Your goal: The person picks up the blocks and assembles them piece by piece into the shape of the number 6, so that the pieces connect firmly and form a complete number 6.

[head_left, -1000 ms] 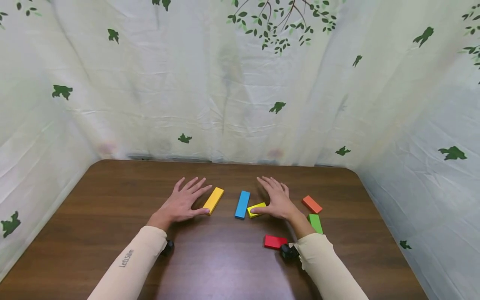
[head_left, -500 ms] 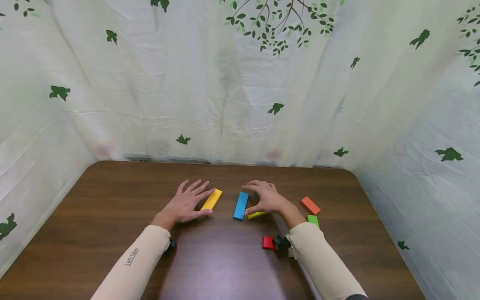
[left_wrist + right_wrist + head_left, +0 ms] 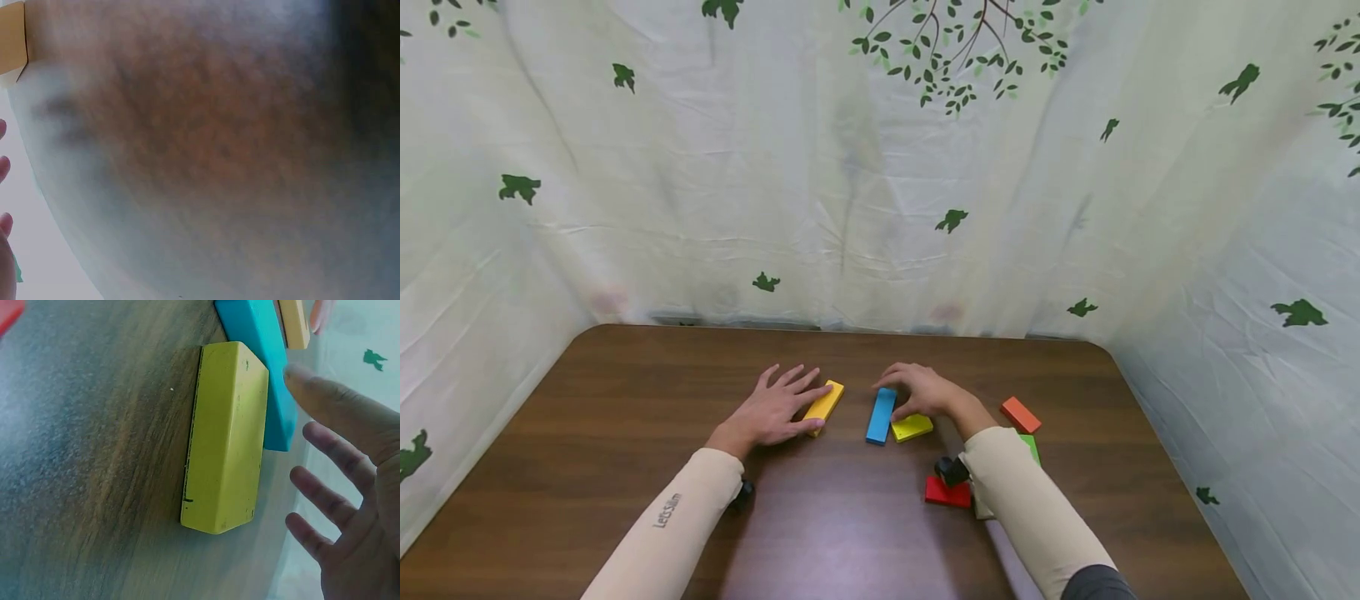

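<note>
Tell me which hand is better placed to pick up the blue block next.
Likely the right hand: in the head view it is right beside the blue block, while the left hand is farther off, at the orange-yellow block.

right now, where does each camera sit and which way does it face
Head: worn on the head, facing forward and down over the table; the left hand, right hand and sleeves show.
Left wrist: on that wrist, mostly blurred; left fingertips at the left edge, an orange-yellow block at top left.
Right wrist: on that wrist, facing the yellow block and blue block; right hand at right.
Shared: head and right wrist both show the yellow and blue blocks.
</note>
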Tool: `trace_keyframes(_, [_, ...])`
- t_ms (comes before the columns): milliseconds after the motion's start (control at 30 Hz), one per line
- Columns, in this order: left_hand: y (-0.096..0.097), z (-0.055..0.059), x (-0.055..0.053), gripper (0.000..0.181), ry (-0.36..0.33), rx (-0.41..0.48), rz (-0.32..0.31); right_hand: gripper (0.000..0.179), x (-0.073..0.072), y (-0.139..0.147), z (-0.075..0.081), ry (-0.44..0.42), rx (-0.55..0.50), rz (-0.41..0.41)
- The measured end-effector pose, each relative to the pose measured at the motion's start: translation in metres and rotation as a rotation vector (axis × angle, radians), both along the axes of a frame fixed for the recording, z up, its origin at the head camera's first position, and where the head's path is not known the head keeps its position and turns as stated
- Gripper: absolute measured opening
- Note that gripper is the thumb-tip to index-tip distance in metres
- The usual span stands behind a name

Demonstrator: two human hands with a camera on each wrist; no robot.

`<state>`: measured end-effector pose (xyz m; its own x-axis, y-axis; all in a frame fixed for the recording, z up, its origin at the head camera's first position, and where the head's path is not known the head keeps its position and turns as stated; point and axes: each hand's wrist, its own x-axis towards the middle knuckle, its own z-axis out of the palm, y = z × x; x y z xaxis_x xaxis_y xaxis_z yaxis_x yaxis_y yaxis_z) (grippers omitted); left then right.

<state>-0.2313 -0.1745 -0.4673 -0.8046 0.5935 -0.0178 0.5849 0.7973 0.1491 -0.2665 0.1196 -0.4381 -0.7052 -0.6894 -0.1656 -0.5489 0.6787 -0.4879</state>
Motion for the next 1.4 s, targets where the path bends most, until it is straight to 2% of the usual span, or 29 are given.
trace_keyframes(400, [-0.001, -0.001, -0.001, 0.060, -0.039, 0.007, 0.017, 0.040, -0.009, -0.003, -0.008, -0.021, -0.014, 0.033])
trace_keyframes(1000, [-0.002, -0.001, 0.002, 0.057, -0.072, 0.008, 0.028, 0.034, -0.010, -0.009, -0.010, -0.014, 0.067, 0.036])
trace_keyframes(1200, [-0.002, 0.001, 0.001, 0.059, -0.070, -0.006, 0.009, 0.034, -0.009, -0.009, -0.011, 0.006, 0.063, 0.035])
trace_keyframes(1400, [0.000, 0.005, 0.003, 0.060, -0.068, -0.009, -0.037, 0.033, -0.009, -0.009, -0.011, 0.033, 0.047, 0.035])
